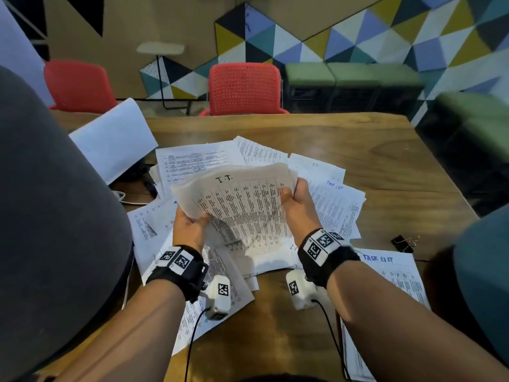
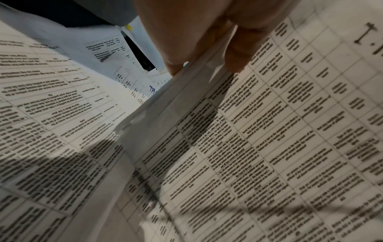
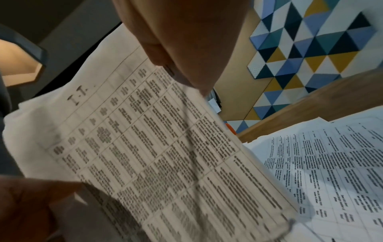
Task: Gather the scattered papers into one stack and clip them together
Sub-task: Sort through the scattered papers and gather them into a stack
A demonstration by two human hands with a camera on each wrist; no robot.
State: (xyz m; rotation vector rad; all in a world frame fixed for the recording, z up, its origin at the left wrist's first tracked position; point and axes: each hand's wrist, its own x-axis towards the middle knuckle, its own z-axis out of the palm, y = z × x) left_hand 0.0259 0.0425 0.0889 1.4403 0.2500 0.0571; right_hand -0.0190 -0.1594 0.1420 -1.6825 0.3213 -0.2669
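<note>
While both hands are raised over the wooden worktop (image 1: 358,150), they hold a bundle of papers (image 1: 245,205) between them, its top sheet a printed table headed "I.T." in handwriting. The left hand (image 1: 190,230) grips the bundle's lower left edge; in the left wrist view its fingers (image 2: 238,54) are curled onto the printed face, with the rest of the hand behind the sheets, so the edge is pinched. The right hand (image 1: 298,205) grips the right edge, thumb pressed on the face near the upper right corner and the other fingers hidden behind the sheets. In the right wrist view that thumb (image 3: 178,54) lies clamped on the table's margin. The bundle is tilted up toward the person, clear of the worktop, and it bows and creases between the two grips.

Under and around it the scattered sheets (image 1: 338,205) lie overlapping on the worktop, fanned out to the left, behind and to the right; a few carry "TASK LIST" in blue handwriting. One more sheet (image 1: 396,274) lies by the right forearm. A black binder clip (image 1: 403,243) sits on the bare wood to the right of the papers, well apart from both hands. Two red chairs (image 1: 245,89) stand behind the worktop.
</note>
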